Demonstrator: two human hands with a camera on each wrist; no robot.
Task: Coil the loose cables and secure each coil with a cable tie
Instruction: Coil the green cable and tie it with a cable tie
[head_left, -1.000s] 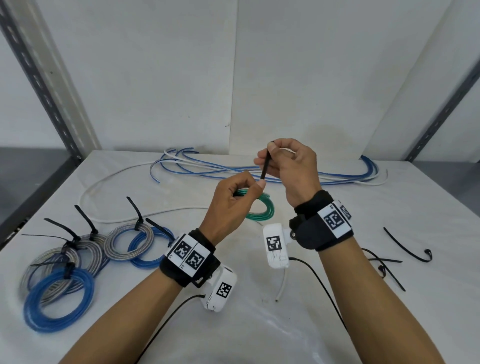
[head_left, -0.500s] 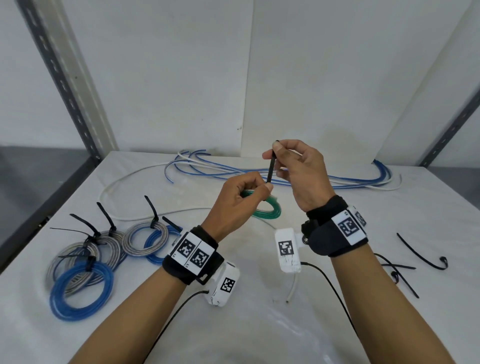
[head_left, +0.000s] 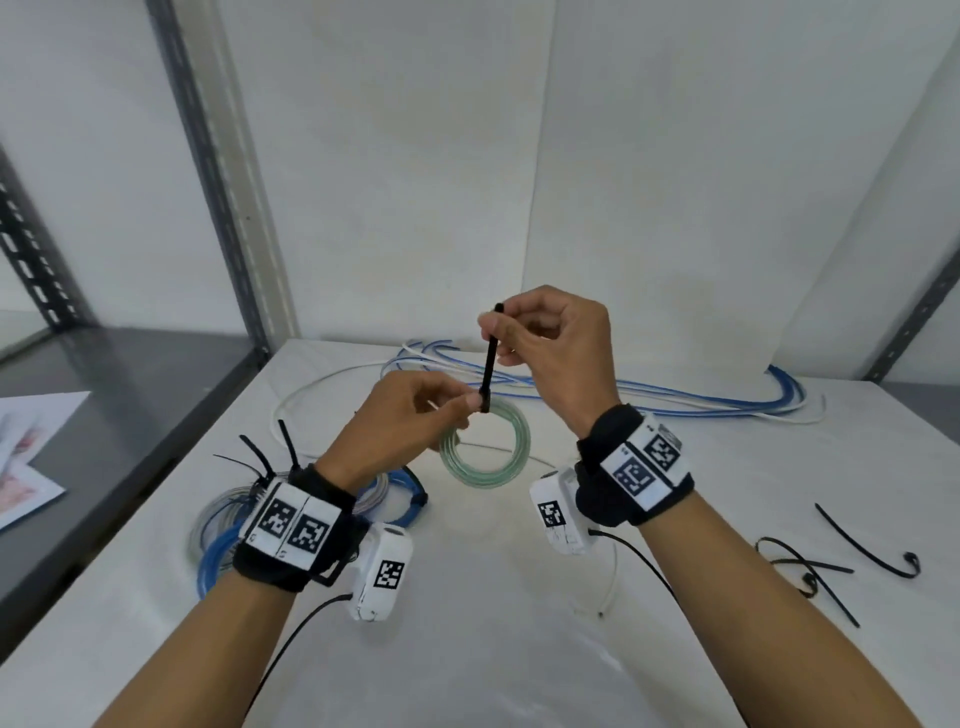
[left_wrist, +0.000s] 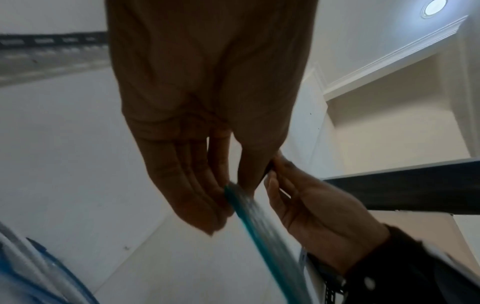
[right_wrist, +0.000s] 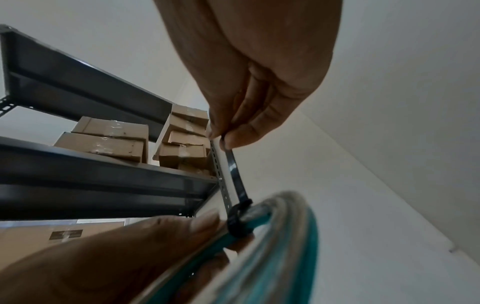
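Head view: left hand (head_left: 405, 421) pinches the green cable coil (head_left: 485, 451) held above the white desk (head_left: 519, 649), while right hand (head_left: 550, 348) at one o'clock pinches the black cable tie (head_left: 488, 358) tail (looped round the coil). Finished tied coils (head_left: 228, 525) lie at eight o'clock; spare ties (head_left: 810, 571) at four.

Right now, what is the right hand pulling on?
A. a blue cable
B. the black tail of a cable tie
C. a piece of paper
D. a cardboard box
B: the right hand pinches the cable tie looped round the green coil.
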